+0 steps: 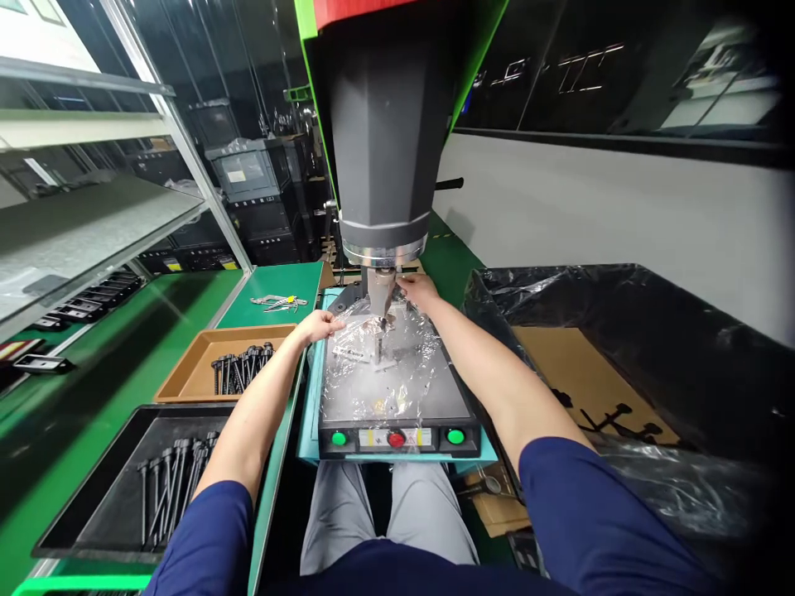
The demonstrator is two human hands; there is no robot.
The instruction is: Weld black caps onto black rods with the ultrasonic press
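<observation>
A press machine with a grey head (383, 141) stands over a base plate (397, 389) covered in crinkled clear plastic film (378, 364). My left hand (320, 325) rests at the left edge of the film near the metal fixture (374, 335), fingers curled toward it. My right hand (417, 288) reaches beside the metal horn tip (380, 290) under the head, fingers bent at the fixture's back. What the fingers hold is hidden. Two green buttons (339, 438) and a red one (396, 439) sit on the front panel.
A brown tray (186, 377) and a black tray (105, 505) on the green bench at the left hold several dark long-stemmed parts. A bin lined with a black bag (652, 331), with cardboard and a few parts inside, stands at the right. Shelving rises at the far left.
</observation>
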